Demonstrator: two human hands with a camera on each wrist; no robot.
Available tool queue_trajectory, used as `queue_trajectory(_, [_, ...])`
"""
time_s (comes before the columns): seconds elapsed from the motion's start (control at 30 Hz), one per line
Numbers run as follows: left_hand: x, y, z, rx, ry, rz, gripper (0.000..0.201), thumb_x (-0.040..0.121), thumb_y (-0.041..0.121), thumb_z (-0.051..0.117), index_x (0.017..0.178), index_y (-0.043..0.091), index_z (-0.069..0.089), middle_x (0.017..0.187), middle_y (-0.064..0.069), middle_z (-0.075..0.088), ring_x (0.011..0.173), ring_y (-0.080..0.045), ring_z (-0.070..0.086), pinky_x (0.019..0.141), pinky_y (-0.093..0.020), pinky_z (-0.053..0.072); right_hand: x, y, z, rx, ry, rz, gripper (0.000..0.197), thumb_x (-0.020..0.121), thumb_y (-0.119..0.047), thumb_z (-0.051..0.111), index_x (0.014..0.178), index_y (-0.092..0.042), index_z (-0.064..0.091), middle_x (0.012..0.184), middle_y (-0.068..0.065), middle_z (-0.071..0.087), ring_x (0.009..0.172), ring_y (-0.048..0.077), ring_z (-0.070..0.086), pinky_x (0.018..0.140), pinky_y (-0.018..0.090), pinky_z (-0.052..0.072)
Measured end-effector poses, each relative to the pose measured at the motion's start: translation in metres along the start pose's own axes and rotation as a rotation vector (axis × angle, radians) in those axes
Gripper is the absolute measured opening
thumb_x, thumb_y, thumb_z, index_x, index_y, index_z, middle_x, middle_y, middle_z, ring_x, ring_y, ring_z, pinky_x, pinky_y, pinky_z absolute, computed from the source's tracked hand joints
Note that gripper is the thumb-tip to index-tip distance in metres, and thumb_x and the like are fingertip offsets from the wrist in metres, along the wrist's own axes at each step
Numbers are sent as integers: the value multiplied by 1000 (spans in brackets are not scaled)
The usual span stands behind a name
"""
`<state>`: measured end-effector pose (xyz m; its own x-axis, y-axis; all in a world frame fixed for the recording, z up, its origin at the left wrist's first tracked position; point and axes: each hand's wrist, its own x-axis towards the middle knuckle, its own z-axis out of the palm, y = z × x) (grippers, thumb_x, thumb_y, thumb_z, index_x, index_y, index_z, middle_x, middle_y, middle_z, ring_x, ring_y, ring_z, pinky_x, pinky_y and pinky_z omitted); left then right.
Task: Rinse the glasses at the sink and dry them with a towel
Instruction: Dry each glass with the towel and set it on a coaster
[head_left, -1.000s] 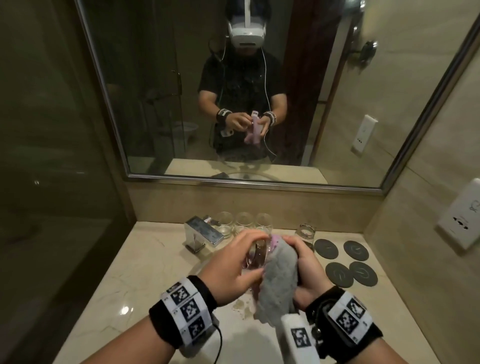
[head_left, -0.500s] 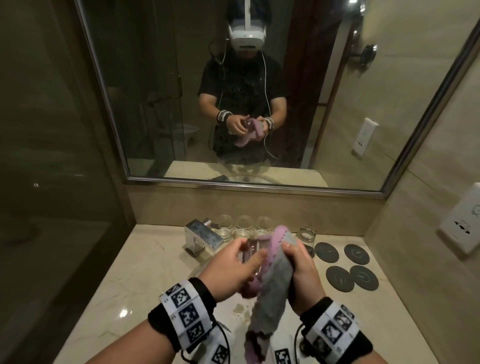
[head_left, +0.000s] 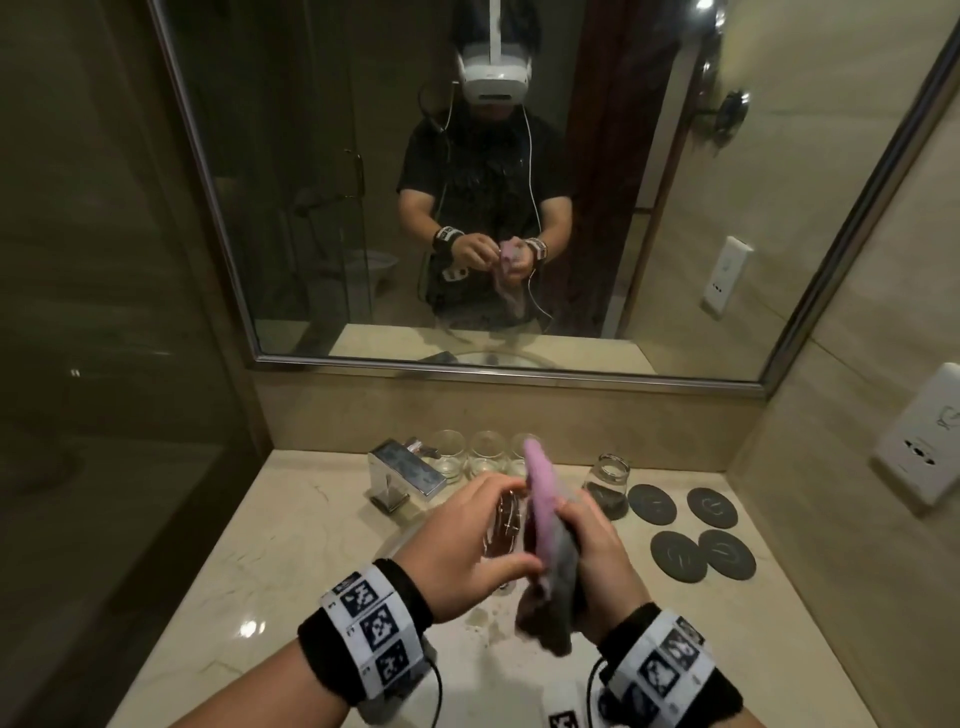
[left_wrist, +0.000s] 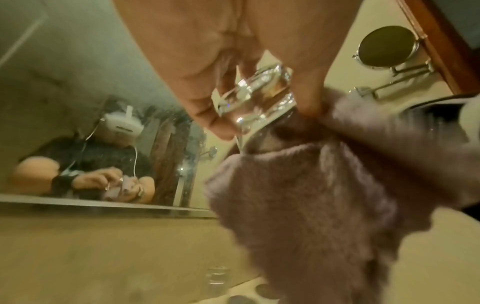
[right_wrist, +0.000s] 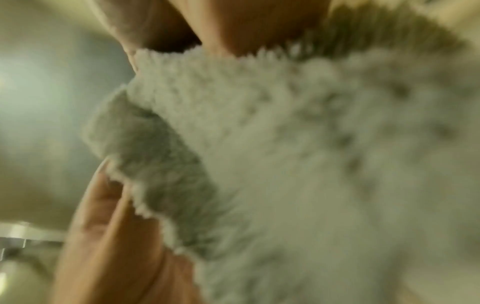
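Note:
My left hand (head_left: 467, 540) grips a clear glass (head_left: 506, 525) above the sink; in the left wrist view the glass (left_wrist: 257, 96) sits between thumb and fingers. My right hand (head_left: 597, 551) holds a pink and grey towel (head_left: 550, 535) pressed against the glass's right side, one end sticking up and the other hanging down. The towel (right_wrist: 285, 154) fills the right wrist view, with fingers (right_wrist: 109, 236) curled on its edge. In the left wrist view the towel (left_wrist: 311, 195) covers the glass's mouth.
Three glasses (head_left: 485, 457) stand in a row behind the chrome faucet (head_left: 405, 478). Another glass (head_left: 608, 486) stands to the right, beside several dark round coasters (head_left: 696, 535). A wall mirror (head_left: 493, 182) is straight ahead, a socket plate (head_left: 930, 452) on the right wall.
The towel has been reworked around the glass: its pink end now stands higher and the hanging grey end is shorter. Both hands stay over the sink.

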<state>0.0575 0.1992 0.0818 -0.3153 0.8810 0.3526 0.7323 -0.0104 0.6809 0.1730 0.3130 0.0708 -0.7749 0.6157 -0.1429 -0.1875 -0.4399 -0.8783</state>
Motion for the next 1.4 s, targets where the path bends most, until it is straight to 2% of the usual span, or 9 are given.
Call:
queue_trajectory(0.1, [-3, 4, 2, -134, 34, -60, 76, 69, 45, 78, 133, 38, 38, 124, 16, 55, 114, -1, 55, 99, -20, 44, -8, -5, 8, 310, -101, 275, 45, 88, -38, 46, 100, -1, 69, 99, 24, 65, 84, 32, 65, 85, 43, 48])
queue_trajectory(0.27, [-1, 7, 10, -602, 68, -306, 57, 64, 13, 89, 110, 25, 57, 103, 5, 72, 98, -5, 68, 82, -16, 51, -9, 1, 14, 438, -69, 279, 52, 90, -41, 43, 106, 1, 70, 112, 25, 66, 96, 38, 67, 85, 47, 54])
queue_trajectory(0.4, [-1, 4, 6, -659, 156, -300, 59, 60, 23, 91, 110, 22, 60, 104, 5, 73, 100, -11, 69, 85, -22, 53, -9, 4, 6, 427, -19, 302, 58, 93, -45, 38, 111, -1, 70, 123, 27, 61, 116, 40, 58, 105, 53, 40])
queue_trajectory(0.6, [1, -3, 2, -878, 253, -442, 45, 53, 38, 85, 93, 40, 67, 100, 3, 74, 98, -23, 69, 70, -39, 57, -7, 4, -32, 616, 50, 169, 61, 75, -30, 61, 129, -3, 54, 121, 28, 63, 110, 42, 61, 93, 56, 48])
queue_trajectory(0.7, [-2, -4, 0, -662, 267, -453, 45, 63, 37, 87, 100, 40, 61, 100, 10, 73, 97, -10, 69, 73, -35, 58, -4, -5, -47, 648, -56, 76, 99, 39, -17, 85, 132, -7, 53, 112, 34, 62, 93, 46, 66, 82, 62, 51])
queue_trajectory(0.8, [-4, -7, 2, -410, 228, -454, 58, 65, 42, 86, 114, 36, 55, 103, 12, 69, 91, 2, 66, 84, -25, 55, -1, -18, -47, 554, -194, 88, 81, 51, -27, 89, 127, -15, 61, 107, 30, 63, 94, 42, 63, 97, 69, 37])
queue_trajectory(0.9, [-3, -5, 6, -135, 142, -412, 66, 58, 55, 83, 111, 32, 52, 103, 15, 62, 92, 0, 61, 81, -21, 52, 3, -22, -32, 347, -148, 10, 52, 81, -18, 69, 131, -11, 56, 128, 22, 60, 110, 34, 60, 98, 53, 46])
queue_trajectory(1.03, [0, 0, 12, 15, 72, -313, 61, 54, 62, 78, 103, 33, 56, 99, 18, 63, 93, 2, 58, 83, -21, 50, 0, -4, -11, -190, -4, -108, 27, 94, -13, 53, 119, -10, 64, 109, 13, 72, 102, 30, 66, 86, 35, 54])
queue_trajectory(1.4, [6, 5, 9, 329, -64, -166, 72, 64, 71, 64, 124, 31, 54, 117, 15, 57, 109, -7, 51, 99, -29, 41, 1, 7, -9, 253, 11, 173, 66, 99, -52, 21, 127, -7, 61, 127, 23, 61, 122, 36, 54, 109, 49, 36])
